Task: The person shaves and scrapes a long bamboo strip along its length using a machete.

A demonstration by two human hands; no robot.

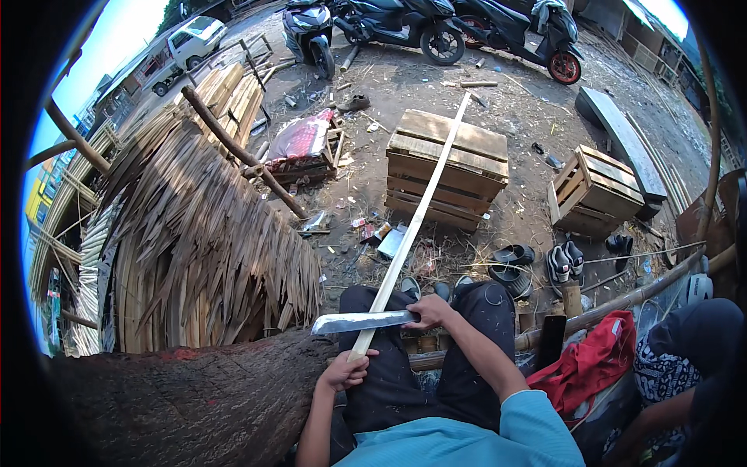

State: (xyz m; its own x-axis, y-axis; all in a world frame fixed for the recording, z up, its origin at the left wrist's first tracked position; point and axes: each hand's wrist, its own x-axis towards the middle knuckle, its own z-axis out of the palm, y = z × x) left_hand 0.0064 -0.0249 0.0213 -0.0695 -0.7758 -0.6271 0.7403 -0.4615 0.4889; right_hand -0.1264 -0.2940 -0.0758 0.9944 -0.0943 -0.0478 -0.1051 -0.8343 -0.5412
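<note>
Outdoors, a sunlit dirt yard (537, 109) spreads ahead of a seated person in a light blue shirt (443, 444), seen from the wearer's own head. Dry thatch (218, 226) fills the left, above a thick dark log (179, 397) beside the person. Motorbikes (405, 19) stand along the far side. At the right edge sits another person, partly in view, near a red cloth (595, 362).

Straight ahead is a wooden crate (471, 167); a smaller crate (599, 191) stands to its right. The long pale strip (408, 233), wood or bamboo, runs from between the person's thighs away over the larger crate; whether it touches the top is unclear. Across its near part lies a broad machete (362, 321), tip pointing left.

The right hand (432, 311) has its fingers wrapped around the machete's handle. The left hand (344, 371) grips the strip's near end, fingers curled under and pressed against it.

The step in hand appears to be shaving or trimming the strip. The next move probably calls for a firm left hold, a shallow blade angle, and strokes directed away from the left fingers.
</note>
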